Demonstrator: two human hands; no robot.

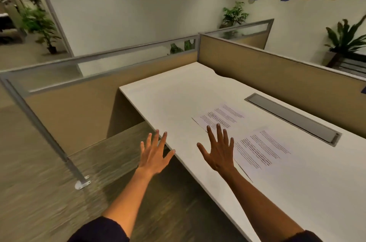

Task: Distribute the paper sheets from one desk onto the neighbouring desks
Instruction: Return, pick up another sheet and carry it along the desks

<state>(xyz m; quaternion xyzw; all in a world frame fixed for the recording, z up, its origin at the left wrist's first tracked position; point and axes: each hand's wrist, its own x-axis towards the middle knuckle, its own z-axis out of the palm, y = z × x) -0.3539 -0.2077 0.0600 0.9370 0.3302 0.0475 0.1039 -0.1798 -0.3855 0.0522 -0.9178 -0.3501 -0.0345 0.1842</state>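
Above the white tabletop (168,99), your left hand (154,154) and right hand (218,151) both spread empty, 2 printed sheets (261,148) lying beside your right.

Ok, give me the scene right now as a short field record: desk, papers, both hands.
desk: white rectangular desk with grey cable tray
papers: two printed white paper sheets, far sheet and near sheet, lying flat side by side
left hand: open, fingers spread, over desk's front edge, holding nothing
right hand: open, above desk beside the sheets, holding nothing
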